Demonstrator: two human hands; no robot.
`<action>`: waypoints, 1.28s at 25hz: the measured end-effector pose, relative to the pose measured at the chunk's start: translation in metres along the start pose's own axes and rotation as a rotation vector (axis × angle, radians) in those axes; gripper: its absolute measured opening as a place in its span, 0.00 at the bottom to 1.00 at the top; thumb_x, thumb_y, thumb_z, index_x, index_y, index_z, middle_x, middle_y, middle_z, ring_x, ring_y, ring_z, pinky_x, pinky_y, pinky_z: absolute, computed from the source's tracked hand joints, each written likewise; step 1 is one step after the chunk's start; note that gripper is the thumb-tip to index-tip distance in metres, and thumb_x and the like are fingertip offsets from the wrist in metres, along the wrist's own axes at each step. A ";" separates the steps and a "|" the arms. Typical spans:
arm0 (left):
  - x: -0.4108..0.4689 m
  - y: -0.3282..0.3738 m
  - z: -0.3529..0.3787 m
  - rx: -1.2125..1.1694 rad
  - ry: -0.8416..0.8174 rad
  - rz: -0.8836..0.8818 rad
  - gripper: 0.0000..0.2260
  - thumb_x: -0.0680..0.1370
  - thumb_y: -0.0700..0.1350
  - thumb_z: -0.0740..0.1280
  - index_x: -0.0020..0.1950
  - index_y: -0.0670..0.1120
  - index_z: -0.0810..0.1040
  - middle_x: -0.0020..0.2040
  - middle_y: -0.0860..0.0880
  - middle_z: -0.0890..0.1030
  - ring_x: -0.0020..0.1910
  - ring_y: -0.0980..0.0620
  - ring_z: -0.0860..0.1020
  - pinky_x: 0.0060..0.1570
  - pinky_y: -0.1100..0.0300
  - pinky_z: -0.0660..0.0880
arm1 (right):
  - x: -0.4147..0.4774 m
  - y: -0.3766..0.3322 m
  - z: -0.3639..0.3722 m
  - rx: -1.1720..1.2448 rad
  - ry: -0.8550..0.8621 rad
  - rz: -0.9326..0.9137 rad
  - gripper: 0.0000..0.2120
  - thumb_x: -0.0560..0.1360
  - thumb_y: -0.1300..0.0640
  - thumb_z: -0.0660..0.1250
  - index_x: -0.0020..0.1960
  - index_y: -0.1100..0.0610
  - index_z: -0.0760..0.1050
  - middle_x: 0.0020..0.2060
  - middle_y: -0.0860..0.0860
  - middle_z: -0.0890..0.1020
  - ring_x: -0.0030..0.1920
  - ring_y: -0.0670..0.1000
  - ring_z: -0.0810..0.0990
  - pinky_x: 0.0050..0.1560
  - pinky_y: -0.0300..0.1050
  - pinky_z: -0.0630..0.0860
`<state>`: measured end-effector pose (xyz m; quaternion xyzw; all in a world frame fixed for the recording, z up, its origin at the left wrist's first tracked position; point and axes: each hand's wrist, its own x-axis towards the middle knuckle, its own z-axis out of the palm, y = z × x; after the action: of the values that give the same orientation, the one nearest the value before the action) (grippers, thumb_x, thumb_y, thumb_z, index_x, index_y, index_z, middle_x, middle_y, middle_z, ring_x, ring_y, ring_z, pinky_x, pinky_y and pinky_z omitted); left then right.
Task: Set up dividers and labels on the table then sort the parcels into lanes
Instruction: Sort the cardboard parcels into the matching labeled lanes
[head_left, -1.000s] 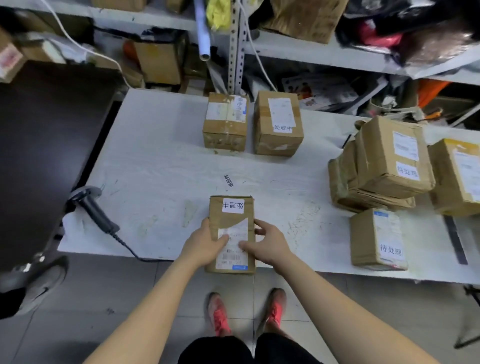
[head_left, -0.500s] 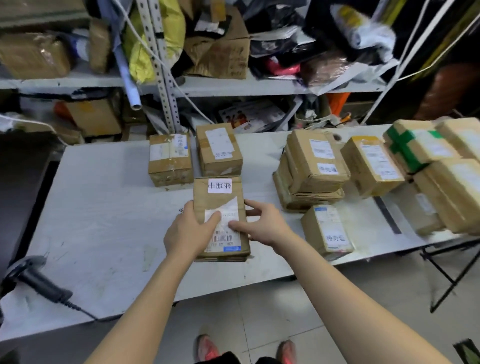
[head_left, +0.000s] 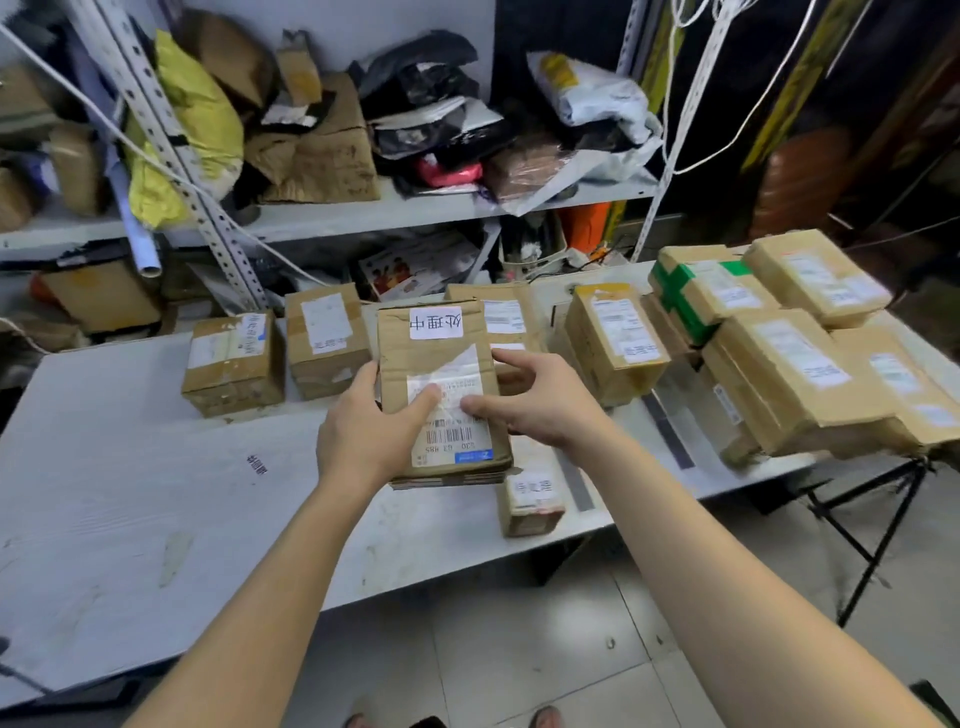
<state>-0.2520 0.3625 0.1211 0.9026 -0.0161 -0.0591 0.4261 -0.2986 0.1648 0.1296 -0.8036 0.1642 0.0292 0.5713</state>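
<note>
1. The left hand (head_left: 363, 434) and the right hand (head_left: 537, 400) are both clamped on one flat cardboard parcel (head_left: 441, 364), one hand at each long side.
2. The left thumb lies across the parcel's top face and the other fingers of that hand are hidden beneath it.
3. The right thumb presses on the printed shipping label (head_left: 449, 410), almost meeting the left thumb, while the right fingers curl round the parcel's right edge.
4. The parcel sits between the hands, over the middle of the white worktop (head_left: 130, 493) and apparently lifted clear of it. Its far end carries a white handwritten label (head_left: 435, 323).
5. Just left of the parcel, two small boxes (head_left: 234, 364) stand side by side near the back edge of the worktop.
6. A small labelled box (head_left: 530, 493) lies on the worktop below the right wrist, partly hidden by the parcel's near corner.
7. To the right, more boxes are piled, among them a green-taped box (head_left: 701, 296). A dark strip (head_left: 670, 431) lies on the worktop beside them.
8. Behind the worktop, a cluttered shelf (head_left: 415, 208) holds bags and cardboard.
</note>
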 end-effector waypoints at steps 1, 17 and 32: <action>-0.007 0.014 0.013 -0.001 0.000 0.006 0.15 0.73 0.65 0.69 0.56 0.64 0.71 0.50 0.60 0.81 0.52 0.52 0.81 0.51 0.47 0.80 | -0.005 0.005 -0.019 -0.005 0.003 -0.006 0.24 0.65 0.51 0.83 0.59 0.42 0.81 0.50 0.43 0.87 0.50 0.45 0.86 0.49 0.51 0.86; -0.067 0.123 0.232 -0.061 -0.430 0.104 0.35 0.65 0.69 0.73 0.68 0.60 0.67 0.60 0.58 0.81 0.58 0.53 0.80 0.55 0.47 0.80 | -0.060 0.131 -0.215 -0.113 0.307 0.219 0.39 0.63 0.39 0.79 0.72 0.41 0.74 0.58 0.42 0.83 0.58 0.46 0.83 0.58 0.55 0.83; -0.080 0.106 0.340 -0.072 -0.266 -0.240 0.24 0.75 0.56 0.74 0.68 0.59 0.70 0.60 0.58 0.81 0.56 0.52 0.82 0.52 0.46 0.82 | -0.014 0.237 -0.252 -0.115 0.026 0.225 0.34 0.71 0.51 0.79 0.74 0.48 0.72 0.58 0.39 0.81 0.57 0.37 0.78 0.60 0.40 0.78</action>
<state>-0.3700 0.0403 -0.0037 0.8664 0.0377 -0.2290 0.4422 -0.4176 -0.1350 0.0042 -0.8119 0.2587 0.0922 0.5152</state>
